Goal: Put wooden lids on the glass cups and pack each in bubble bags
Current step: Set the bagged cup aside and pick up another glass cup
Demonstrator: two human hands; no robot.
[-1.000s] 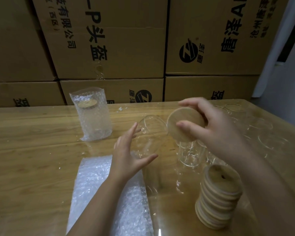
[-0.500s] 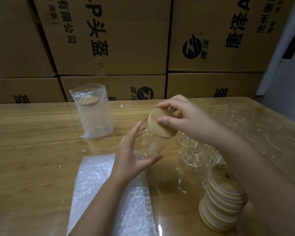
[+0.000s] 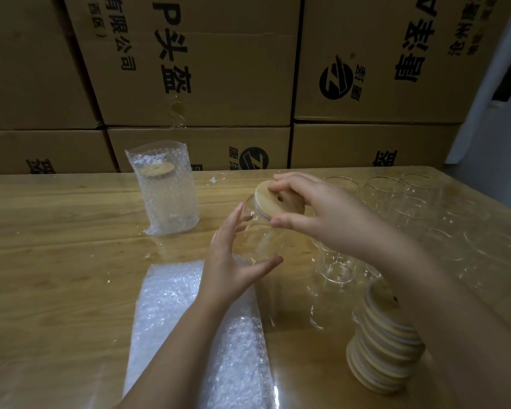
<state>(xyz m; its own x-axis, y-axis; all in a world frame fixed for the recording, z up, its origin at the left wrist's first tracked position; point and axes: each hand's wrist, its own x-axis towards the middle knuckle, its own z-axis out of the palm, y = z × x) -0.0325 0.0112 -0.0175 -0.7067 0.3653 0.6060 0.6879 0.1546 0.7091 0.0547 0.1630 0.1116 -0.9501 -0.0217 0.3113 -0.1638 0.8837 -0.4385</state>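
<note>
My right hand [image 3: 331, 214] grips the wooden lid [image 3: 278, 202] by its rim: thumb on the near edge, fingertips over the far edge. The lid is tilted, its top face turned toward me, with a small hole showing near the middle. A pale ring runs under its lower edge. It lies against the mouth of the glass cup [image 3: 260, 240]; I cannot tell whether it is fully seated.

My left hand [image 3: 233, 261] holds that cup, thumb on the near side and fingers reaching up the far side. The cup leans, mouth up and to the right, just above the worktop [image 3: 56, 261].

Below the left wrist, a flat bubble bag [image 3: 189, 314] lies on the worktop, running toward me.

Right of it, under my right forearm, stands a leaning stack of wooden lids [image 3: 384, 349], partly hidden by the arm.

Behind and to the right of my right hand, a cluster of empty glass cups [image 3: 396, 196] stands mouths up; some are hidden behind the hand.

At far left stands a packed cup [image 3: 165, 190], upright in its bubble bag, its lid visible through the wrap.

Cardboard boxes [image 3: 219, 69] with printed lettering are stacked behind the worktop.
</note>
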